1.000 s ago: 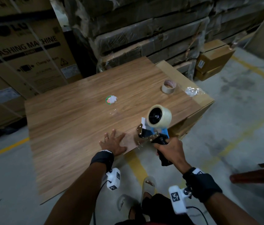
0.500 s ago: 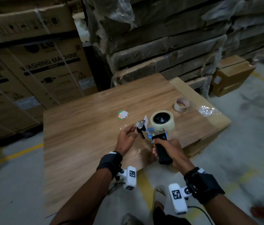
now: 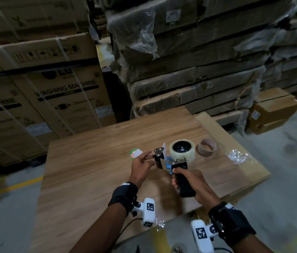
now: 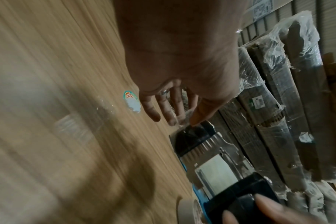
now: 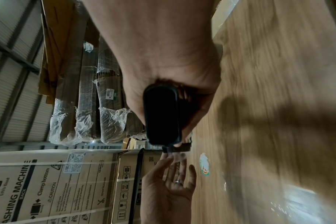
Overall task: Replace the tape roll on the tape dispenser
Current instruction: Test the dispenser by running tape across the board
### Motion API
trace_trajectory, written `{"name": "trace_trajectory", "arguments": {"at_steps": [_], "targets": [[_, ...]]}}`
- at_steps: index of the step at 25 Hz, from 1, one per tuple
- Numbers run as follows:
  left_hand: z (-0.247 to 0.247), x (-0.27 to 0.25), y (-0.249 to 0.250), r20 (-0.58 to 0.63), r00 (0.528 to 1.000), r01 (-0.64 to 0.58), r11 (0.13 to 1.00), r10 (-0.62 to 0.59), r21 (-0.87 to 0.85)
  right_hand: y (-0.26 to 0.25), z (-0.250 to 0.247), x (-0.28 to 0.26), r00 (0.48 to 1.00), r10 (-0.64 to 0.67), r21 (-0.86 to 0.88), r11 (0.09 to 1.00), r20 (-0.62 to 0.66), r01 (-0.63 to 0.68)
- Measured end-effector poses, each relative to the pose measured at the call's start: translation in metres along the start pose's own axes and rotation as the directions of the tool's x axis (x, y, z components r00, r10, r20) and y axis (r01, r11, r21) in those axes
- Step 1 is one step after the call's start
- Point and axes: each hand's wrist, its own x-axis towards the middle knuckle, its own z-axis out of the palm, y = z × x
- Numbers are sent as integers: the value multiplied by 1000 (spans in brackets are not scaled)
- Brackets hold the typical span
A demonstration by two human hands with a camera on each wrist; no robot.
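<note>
My right hand point(image 3: 194, 180) grips the black handle of the tape dispenser point(image 3: 182, 177), held low over the wooden table point(image 3: 98, 170). A full roll of clear tape point(image 3: 182, 152) sits on the dispenser's hub. My left hand point(image 3: 148, 158) reaches to the dispenser's front end, thumb and fingertips pinching what looks like the loose end of the tape by the black roller point(image 4: 194, 136). In the right wrist view the handle point(image 5: 161, 116) fills my right hand point(image 5: 163, 68), and the left hand point(image 5: 173, 174) has its fingers stretched toward the dispenser.
An empty cardboard tape core point(image 3: 207, 147) stands on the table just right of the roll. Crumpled clear plastic point(image 3: 238, 156) lies further right, a round sticker point(image 3: 135, 154) to the left. Stacked washing machine cartons point(image 3: 52, 99) and wrapped flat boxes point(image 3: 207, 61) stand behind.
My left hand lifted off the table and came to the dispenser's front end. My right hand turned the dispenser so that the roll lies flat, facing up. My view tilted upward.
</note>
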Motion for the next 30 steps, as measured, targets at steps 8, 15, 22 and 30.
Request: {"name": "trace_trajectory", "arguments": {"at_steps": [8,15,22,30], "targets": [[6,29,-3,-18,999,-34,999,34,36,-23,-17,32,996,47,4,999,80,-48],[-1,42,-7,-98,994,-33,998,37,50,-33,-9,42,995,60,53,996,85,-65],[-17,56,0,-124,986,-105,992,114,72,-35,20,47,996,56,105,992,68,-63],[-41,69,13,-65,975,-201,968,213,147,-35,56,51,998,33,81,996,44,-37]]}}
